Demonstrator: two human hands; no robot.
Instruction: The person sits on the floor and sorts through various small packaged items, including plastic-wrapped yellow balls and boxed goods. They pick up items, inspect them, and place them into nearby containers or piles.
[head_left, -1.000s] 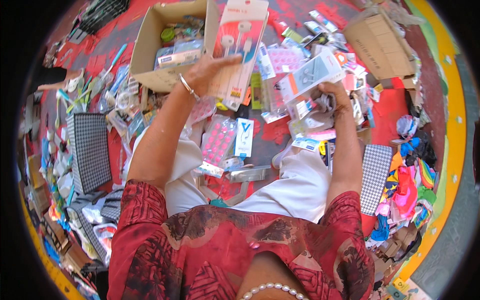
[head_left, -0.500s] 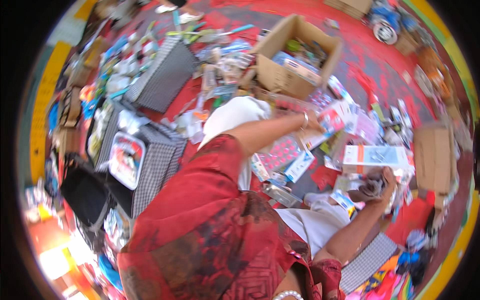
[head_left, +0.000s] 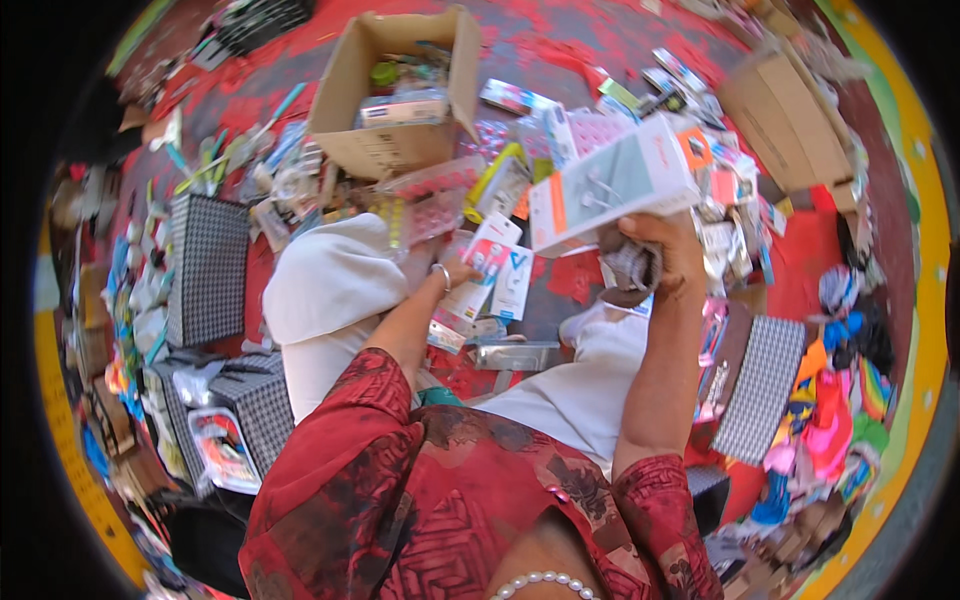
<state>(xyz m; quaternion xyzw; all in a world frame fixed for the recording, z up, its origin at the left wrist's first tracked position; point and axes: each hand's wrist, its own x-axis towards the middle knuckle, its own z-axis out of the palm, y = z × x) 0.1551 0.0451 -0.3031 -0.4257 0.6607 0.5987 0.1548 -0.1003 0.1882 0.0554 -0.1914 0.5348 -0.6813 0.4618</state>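
My right hand (head_left: 672,250) grips a white earphone box (head_left: 612,182) with orange marks, raised in front of my right knee. A crumpled grey cloth (head_left: 632,270) is bunched in the same hand under the box. Between my legs my left hand (head_left: 461,276) is closed on a small white and pink box (head_left: 490,255). Beside it stands a slim white and blue package (head_left: 513,283). Blister packs with pink pieces (head_left: 437,213) lie just past my left hand. A clear plastic case (head_left: 517,356) sits below, between my thighs.
An open cardboard box (head_left: 390,150) full of mixed goods stands ahead. Checkered boxes (head_left: 208,270) are on my left, and another checkered panel (head_left: 758,390) is on my right. A brown carton (head_left: 785,120) stands far right. Colourful cloths (head_left: 830,420) and many small packages litter the red floor.
The earphone box has been lifted and tilted in my right hand. My left hand has drawn back toward me with the pink and white box. My view has turned to the right.
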